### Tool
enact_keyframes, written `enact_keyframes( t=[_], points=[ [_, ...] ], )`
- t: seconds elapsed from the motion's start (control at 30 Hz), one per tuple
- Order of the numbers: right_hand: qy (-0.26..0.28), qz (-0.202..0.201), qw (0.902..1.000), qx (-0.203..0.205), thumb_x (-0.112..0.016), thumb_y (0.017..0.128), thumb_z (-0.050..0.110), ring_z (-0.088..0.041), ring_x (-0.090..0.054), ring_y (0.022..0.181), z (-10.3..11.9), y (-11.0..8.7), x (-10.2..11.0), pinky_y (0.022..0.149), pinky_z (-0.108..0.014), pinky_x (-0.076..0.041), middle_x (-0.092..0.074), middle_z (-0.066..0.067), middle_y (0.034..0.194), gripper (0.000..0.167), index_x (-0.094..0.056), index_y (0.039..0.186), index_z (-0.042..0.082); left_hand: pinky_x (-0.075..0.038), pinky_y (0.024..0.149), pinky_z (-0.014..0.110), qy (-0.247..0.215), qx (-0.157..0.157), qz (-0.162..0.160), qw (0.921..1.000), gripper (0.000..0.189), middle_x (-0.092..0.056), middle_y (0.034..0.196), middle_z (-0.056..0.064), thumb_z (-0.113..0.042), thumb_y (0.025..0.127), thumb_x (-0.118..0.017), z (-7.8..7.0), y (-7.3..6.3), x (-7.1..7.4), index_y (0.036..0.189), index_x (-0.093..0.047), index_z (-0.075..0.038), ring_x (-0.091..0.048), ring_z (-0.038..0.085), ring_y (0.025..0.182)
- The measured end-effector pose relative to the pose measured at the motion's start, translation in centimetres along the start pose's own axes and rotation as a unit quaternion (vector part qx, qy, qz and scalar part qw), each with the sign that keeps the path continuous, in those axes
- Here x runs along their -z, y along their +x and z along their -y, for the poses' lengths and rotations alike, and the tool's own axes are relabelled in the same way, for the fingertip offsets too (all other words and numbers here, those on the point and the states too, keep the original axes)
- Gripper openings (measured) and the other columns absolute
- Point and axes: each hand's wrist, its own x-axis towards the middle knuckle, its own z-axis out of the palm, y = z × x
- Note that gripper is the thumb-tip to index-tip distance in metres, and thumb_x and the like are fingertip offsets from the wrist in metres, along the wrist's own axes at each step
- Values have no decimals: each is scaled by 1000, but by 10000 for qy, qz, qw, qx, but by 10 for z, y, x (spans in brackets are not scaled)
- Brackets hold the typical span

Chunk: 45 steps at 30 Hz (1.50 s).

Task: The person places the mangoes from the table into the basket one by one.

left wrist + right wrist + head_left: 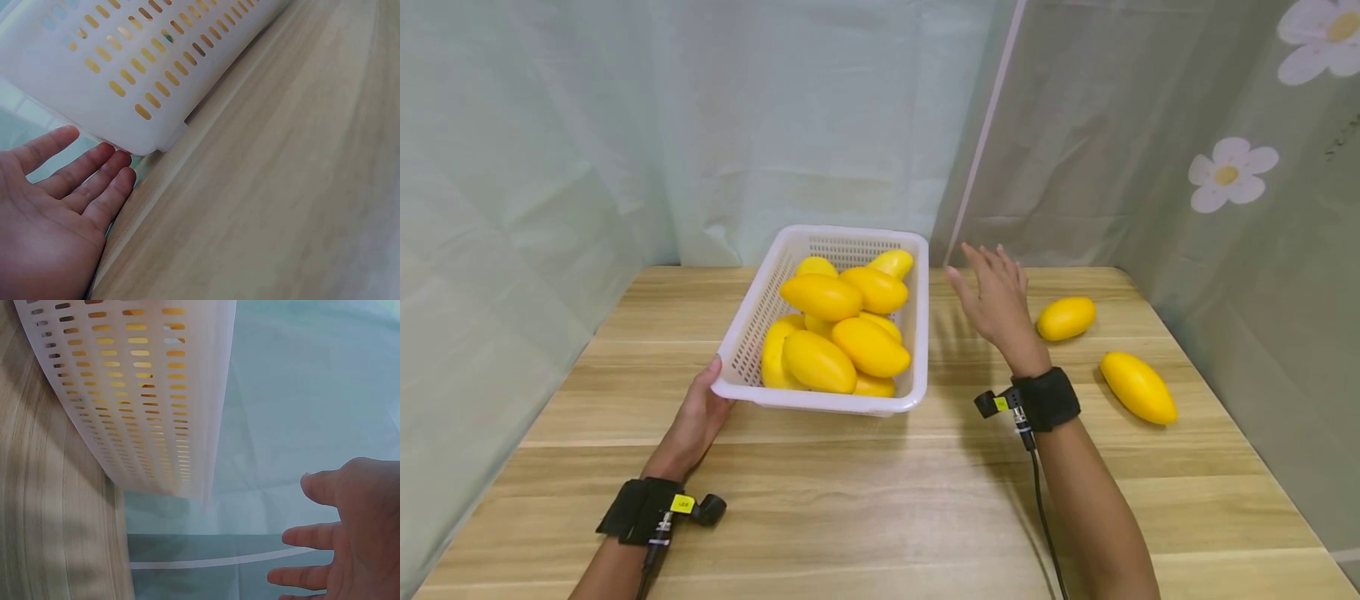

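Observation:
A white slotted plastic basket (923,333) stands on the wooden table and holds several yellow mangoes (818,362). At its near left corner, my left hand (698,408) touches the basket. In the left wrist view, that left hand (69,206) has its fingers extended, with the tips against the basket's outer wall (81,87). My right hand (996,304) is raised to the right of the basket, fingers spread and nothing held. The right wrist view shows the right hand (350,537) apart from the basket's slotted side (137,381).
Two loose mangoes lie on the table right of my right hand, one farther back (1066,318) and one nearer (1138,387). Curtains (850,117) hang behind and beside the table (850,500). A cable (1041,500) runs from my right wrist strap.

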Motion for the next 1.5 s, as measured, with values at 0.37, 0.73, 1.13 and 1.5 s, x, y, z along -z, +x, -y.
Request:
enact_keyframes(
  t=[0.37, 0.73, 1.13, 1.5],
  points=[
    [-14, 73, 9999, -140, -37, 94, 46, -34, -9, 131, -4, 0, -1, 100, -49, 2, -28, -17, 141, 57, -33, 141, 13, -16, 102, 31, 76, -38, 12, 10000, 47, -13, 147, -6, -45, 97, -17, -1, 1, 0, 144, -19, -34, -20, 18, 129],
    [-92, 221, 9992, -335, -35, 94, 48, -35, -8, 131, -10, 0, 1, 99, -52, 2, -27, -18, 141, 59, -30, 142, 14, -15, 103, 34, 70, -61, 27, 10000, 47, -13, 147, -6, -44, 97, -17, 0, 2, 0, 144, -19, -34, -20, 18, 129],
    [-84, 305, 9974, -644, -35, 93, 50, -37, -6, 130, -21, 1, 3, 100, -50, 3, -25, -18, 142, 60, -29, 142, 15, -9, 102, 45, 83, -279, 175, 9994, 48, -11, 148, -1, -40, 98, -17, -1, 1, 0, 145, -17, -30, -17, 25, 129],
    [-117, 378, 9947, -946, -33, 92, 52, -38, -5, 130, -36, 2, 4, 100, -51, 1, -22, -19, 143, 63, -28, 142, 15, -8, 103, 45, -33, -180, 212, 9996, 49, -10, 148, 0, -42, 98, -19, -11, -1, -5, 145, -16, -28, -16, 25, 129]
  ],
)
